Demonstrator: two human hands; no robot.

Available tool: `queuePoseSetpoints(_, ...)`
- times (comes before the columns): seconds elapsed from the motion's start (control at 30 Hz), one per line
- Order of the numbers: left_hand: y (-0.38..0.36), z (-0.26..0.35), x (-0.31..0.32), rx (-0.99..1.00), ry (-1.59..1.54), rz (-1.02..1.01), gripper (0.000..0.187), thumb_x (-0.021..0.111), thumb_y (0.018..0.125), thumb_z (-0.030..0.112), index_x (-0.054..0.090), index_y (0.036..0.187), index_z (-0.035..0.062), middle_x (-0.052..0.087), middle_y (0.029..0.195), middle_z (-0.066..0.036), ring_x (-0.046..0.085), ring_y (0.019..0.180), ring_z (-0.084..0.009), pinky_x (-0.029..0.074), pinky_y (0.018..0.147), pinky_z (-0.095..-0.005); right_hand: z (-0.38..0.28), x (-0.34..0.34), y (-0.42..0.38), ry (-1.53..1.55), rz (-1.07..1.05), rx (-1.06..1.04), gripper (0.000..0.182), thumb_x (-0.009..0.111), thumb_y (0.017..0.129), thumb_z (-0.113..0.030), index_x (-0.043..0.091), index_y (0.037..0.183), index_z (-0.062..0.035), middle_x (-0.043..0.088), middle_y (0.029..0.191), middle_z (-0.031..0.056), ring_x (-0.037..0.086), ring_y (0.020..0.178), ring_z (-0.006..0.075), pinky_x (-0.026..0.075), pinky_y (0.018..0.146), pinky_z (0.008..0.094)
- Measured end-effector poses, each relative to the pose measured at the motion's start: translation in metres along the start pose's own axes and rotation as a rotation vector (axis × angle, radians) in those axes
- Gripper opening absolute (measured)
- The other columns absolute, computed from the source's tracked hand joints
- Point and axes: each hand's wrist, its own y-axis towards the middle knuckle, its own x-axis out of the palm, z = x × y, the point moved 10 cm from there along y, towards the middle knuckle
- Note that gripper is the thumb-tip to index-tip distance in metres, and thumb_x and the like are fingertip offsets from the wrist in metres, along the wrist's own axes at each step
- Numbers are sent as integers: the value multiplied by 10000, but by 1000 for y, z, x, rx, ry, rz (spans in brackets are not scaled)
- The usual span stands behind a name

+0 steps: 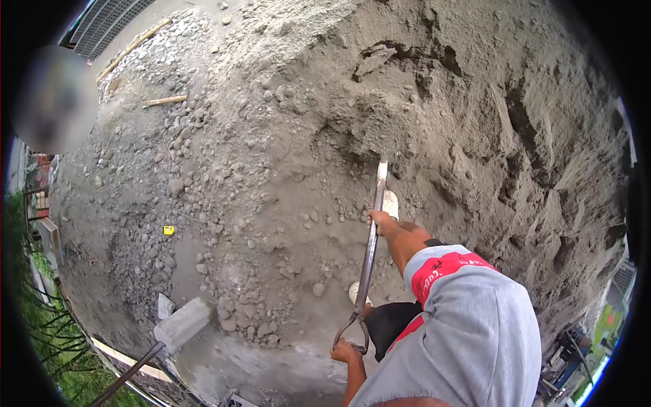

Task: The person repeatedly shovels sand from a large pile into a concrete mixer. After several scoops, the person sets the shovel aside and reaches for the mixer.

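Note:
A long metal-shafted shovel (368,261) runs from the lower middle up to the foot of the soil bank. Its narrow pale end (383,169) meets the loose earth there. My right hand (384,222) is closed around the upper part of the shaft, with the arm stretched out. Lower down, my left hand (346,351) grips the loop-shaped handle (352,332). Beside the shaft are my two pale shoes, one near the right hand (390,203) and one by the handle (355,293).
A steep, cracked soil bank (542,129) rises on the right. Loose stones (183,142) cover the left ground, with a stick (166,101) and a small yellow item (169,230). At lower left lies a pale block-like head (184,324) on a dark pole (129,373).

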Motion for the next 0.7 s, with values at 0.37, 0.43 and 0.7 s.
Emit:
queuePoseSetpoints(0.37, 113, -20, -282, 162, 93, 92, 239, 542, 611, -41, 468, 838, -57, 493, 637, -139, 445, 405, -205, 333, 342, -331, 267, -11, -139, 241, -39, 101, 81, 583, 704, -47, 514, 742, -25, 492, 588, 60, 495, 450, 164, 438, 400, 318)
queuePoseSetpoints(0.43, 132, 5, -328, 249, 146, 105, 240, 542, 611, -42, 468, 838, -56, 490, 632, -138, 443, 402, -204, 332, 340, -331, 317, -14, -171, 321, -32, 134, 83, 585, 705, -49, 515, 743, -27, 492, 588, 60, 493, 450, 165, 441, 403, 320)
queuePoseSetpoints(0.7, 170, 140, -408, 696, 329, 64, 243, 542, 608, -46, 465, 839, -53, 481, 609, -133, 433, 389, -200, 326, 335, -333, 449, -42, -234, 693, -99, 279, 72, 565, 723, -35, 495, 737, -43, 467, 583, 49, 491, 491, 166, 442, 434, 319)
